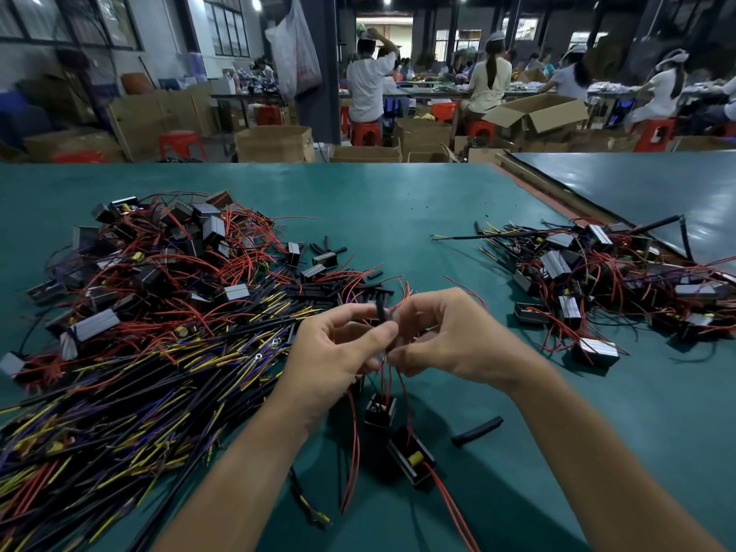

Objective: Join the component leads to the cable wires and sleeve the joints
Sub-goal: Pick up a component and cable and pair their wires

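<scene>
Work surface: flat teal-green table top [398, 217], with a second table of the same colour [637, 193] at an angle to the right. Left of centre is a large heap of black cables with yellow and purple wire ends [139, 392], tangled with thin red leads and small grey-sided box components. It lies against the left forearm. Short black sleeve pieces [330, 249] are scattered along its far edge. A smaller heap of box components with red leads [617, 272] lies on the right, well apart from the hands. At centre, raised over the table, the left hand [338, 352] pinches a short black sleeve [381, 312] between thumb and forefinger. The right hand [450, 340] touches it, with fingers curled on the red leads [384, 376] below the sleeve. These leads run down to a small open-topped black casing [380, 410]. A second black casing [412, 458], nearer the viewer, holds a yellow part. One loose black sleeve length [477, 431] lies just right of it. Beyond the table are brown cardboard cartons [275, 143], contents not discernible, red plastic stools [181, 143], a hanging white plastic bag [294, 45], and seated people at benches.
</scene>
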